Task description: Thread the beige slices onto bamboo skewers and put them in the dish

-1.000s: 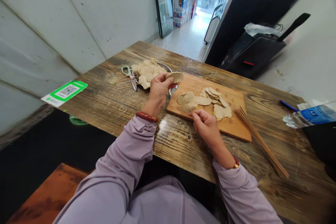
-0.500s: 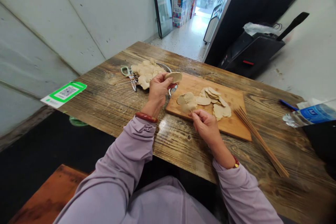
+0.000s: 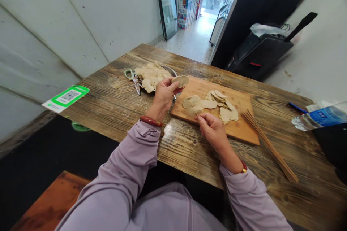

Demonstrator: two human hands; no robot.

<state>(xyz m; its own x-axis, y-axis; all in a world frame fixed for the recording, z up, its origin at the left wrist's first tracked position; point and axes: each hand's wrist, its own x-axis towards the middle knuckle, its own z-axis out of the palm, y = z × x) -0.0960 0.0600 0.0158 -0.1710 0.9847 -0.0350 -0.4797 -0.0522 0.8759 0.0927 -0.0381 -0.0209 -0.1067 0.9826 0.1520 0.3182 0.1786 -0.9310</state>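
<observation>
My left hand pinches a thin beige slice above the left end of a wooden cutting board. My right hand is closed on the lower end of a bamboo skewer that carries two or three slices, resting on the board's near edge. More loose slices lie spread over the middle of the board. Behind my left hand a metal plate is heaped with finished skewers.
A bundle of bare bamboo skewers lies on the wooden table right of the board. Green-handled scissors lie left of the plate. A plastic water bottle and a blue pen are at the far right.
Almost nothing differs. My left hand has turned the slice slightly; the right hand stays in place on the skewer.
</observation>
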